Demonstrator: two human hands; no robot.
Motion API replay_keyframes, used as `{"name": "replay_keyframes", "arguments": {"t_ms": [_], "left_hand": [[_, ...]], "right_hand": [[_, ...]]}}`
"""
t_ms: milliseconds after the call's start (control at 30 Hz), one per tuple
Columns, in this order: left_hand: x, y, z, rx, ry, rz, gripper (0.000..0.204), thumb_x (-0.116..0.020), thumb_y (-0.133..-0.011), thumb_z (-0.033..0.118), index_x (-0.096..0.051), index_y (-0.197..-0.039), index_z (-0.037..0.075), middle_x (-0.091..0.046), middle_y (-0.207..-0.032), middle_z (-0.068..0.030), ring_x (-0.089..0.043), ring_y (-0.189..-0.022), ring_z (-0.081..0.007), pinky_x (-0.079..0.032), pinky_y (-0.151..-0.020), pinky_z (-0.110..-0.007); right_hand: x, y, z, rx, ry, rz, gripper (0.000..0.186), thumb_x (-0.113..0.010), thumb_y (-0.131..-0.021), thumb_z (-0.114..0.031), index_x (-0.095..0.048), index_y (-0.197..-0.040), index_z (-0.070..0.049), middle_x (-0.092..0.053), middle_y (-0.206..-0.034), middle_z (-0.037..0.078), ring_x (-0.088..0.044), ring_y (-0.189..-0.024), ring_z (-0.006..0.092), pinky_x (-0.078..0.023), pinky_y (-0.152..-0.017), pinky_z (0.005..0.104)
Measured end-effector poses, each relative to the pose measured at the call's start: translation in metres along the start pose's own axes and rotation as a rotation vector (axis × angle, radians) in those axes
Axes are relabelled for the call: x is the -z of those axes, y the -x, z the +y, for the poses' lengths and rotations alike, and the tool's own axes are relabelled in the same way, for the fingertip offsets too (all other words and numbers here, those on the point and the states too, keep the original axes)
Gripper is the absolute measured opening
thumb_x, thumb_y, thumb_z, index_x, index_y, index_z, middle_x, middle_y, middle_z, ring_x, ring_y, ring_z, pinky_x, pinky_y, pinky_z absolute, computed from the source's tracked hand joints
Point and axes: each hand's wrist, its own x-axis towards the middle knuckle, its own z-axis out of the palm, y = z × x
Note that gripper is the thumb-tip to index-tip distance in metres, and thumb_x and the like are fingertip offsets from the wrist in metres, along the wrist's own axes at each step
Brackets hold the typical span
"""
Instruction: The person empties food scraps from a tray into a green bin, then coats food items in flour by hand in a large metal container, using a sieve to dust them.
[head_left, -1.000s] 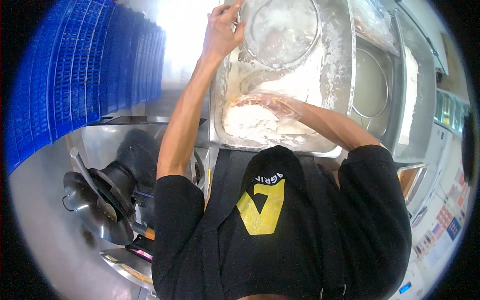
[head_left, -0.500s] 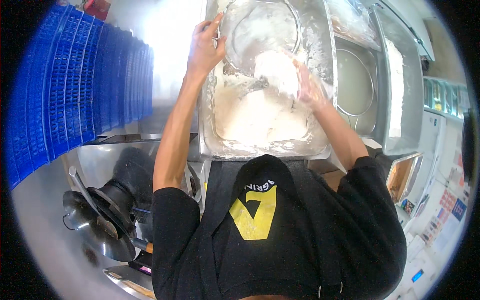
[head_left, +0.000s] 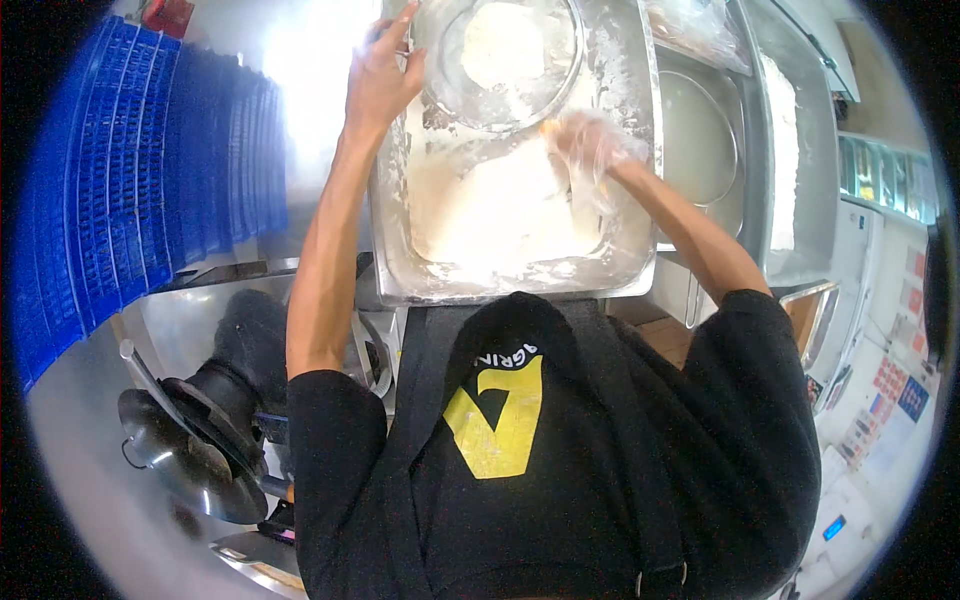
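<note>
A deep steel tray in front of me holds a broad bed of white flour. Over its far part sits a round metal-rimmed sieve with a pale clump of flour inside. My left hand grips the sieve's left rim, thumb and fingers bent around it. My right hand, in a loose clear plastic glove, is low over the flour just nearer than the sieve, at the right. Its fingers are smeared by motion, so their hold cannot be made out.
Right of the tray stands a steel basin with a round wire-rimmed strainer. Beyond that is a long grey container with white powder. Stacked blue plastic crates rise at the left, above black pans.
My right hand has drawn back from the sieve to the flour bed, and a clump of flour now lies in the sieve. The whole view has shifted slightly.
</note>
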Motion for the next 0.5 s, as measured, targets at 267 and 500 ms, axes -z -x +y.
{"name": "replay_keyframes", "arguments": {"t_ms": [267, 500], "left_hand": [[-0.002, 0.002, -0.006, 0.005, 0.127, 0.078, 0.045, -0.059, -0.07, 0.006, -0.054, -0.115, 0.002, -0.06, -0.097, -0.0204, -0.058, -0.082, -0.0327, -0.047, -0.078, -0.038], [0.0, -0.002, 0.004, -0.121, 0.147, 0.092, 0.043, -0.053, -0.072, 0.007, -0.054, -0.115, 0.005, -0.059, -0.102, -0.0214, -0.057, -0.092, -0.0379, -0.046, -0.082, -0.04]], "right_hand": [[-0.083, 0.035, -0.018, 0.3, -0.538, 0.068, 0.03, -0.05, -0.087, -0.028, -0.062, -0.088, -0.001, -0.064, -0.084, 0.018, -0.061, -0.077, 0.0237, -0.046, -0.071, 0.0391], [-0.128, -0.005, -0.049, 0.435, -0.748, -0.197, 0.058, -0.046, -0.087, -0.051, -0.05, -0.121, -0.004, -0.051, -0.122, 0.017, -0.052, -0.105, 0.024, -0.042, -0.086, 0.0354]]}}
